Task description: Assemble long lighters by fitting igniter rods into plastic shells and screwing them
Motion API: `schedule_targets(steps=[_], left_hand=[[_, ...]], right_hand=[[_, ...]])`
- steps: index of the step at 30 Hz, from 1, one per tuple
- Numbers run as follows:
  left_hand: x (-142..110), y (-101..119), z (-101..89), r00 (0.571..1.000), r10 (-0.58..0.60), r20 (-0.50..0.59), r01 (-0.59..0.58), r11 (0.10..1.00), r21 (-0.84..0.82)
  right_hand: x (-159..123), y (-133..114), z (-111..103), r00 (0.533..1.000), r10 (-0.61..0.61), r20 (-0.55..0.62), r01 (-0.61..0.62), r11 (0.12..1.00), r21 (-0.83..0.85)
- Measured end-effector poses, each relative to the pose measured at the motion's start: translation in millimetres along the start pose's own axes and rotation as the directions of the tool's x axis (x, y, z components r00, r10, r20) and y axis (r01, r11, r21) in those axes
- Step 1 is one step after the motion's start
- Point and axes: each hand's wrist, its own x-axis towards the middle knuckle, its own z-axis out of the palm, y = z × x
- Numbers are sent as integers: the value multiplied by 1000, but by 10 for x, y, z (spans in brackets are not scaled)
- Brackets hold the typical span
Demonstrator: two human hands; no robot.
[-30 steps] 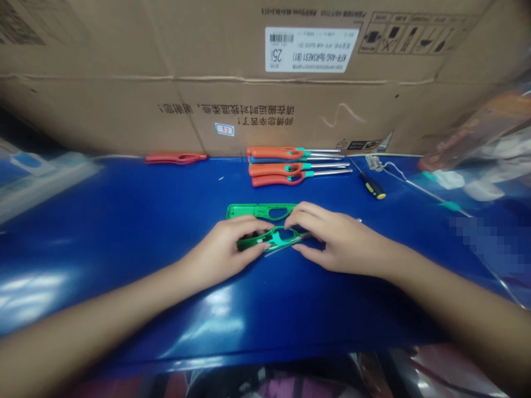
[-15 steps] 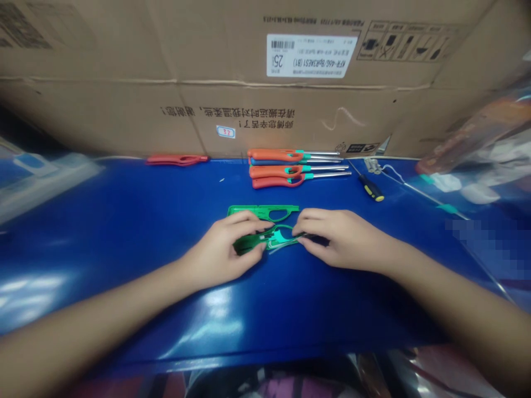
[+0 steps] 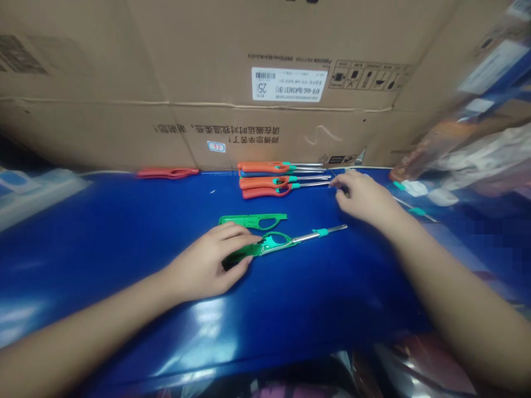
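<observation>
My left hand lies on the blue table with its fingers pressed on the handle end of a green long-nosed lighter. The lighter's metal tube points to the right and is free. A separate green handle shell lies just behind it. My right hand is at the back right, away from the lighter, its fingers curled down onto the table beside the tips of the orange lighters. What is under those fingers is hidden.
Three orange lighters lie in a stack against a big cardboard box that walls off the back. A red handle shell lies at the back left. Plastic bags with parts are piled at the right.
My right hand has let go of the green lighter and moved back and to the right, covering the spot where a screwdriver lay. My left hand still holds the lighter's handle.
</observation>
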Motion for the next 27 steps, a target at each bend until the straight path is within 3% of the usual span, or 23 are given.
schedule_targets(steps=[2, 6, 12, 20, 23, 27], left_hand=[[2, 5, -4, 1000, 6, 2, -6, 1000, 3], [18, 1, 0, 1000, 22, 8, -22, 1000, 6], [20, -34, 17, 1000, 18, 11, -19, 999, 34], [22, -4, -7, 999, 26, 20, -28, 996, 86], [19, -2, -12, 999, 24, 24, -26, 995, 98], [14, -8, -13, 999, 21, 39, -25, 994, 105]], right_hand=[[92, 227, 26, 987, 158, 37, -157, 987, -28], [221, 630, 68, 943, 324, -78, -327, 944, -37], [203, 1135, 62, 824, 534, -193, -546, 838, -11], [113, 1381, 148, 764, 614, -196, -625, 780, 8], [179, 1361, 198, 770, 607, -198, -616, 787, 19], [242, 1237, 219, 862, 474, -180, -473, 880, 51]])
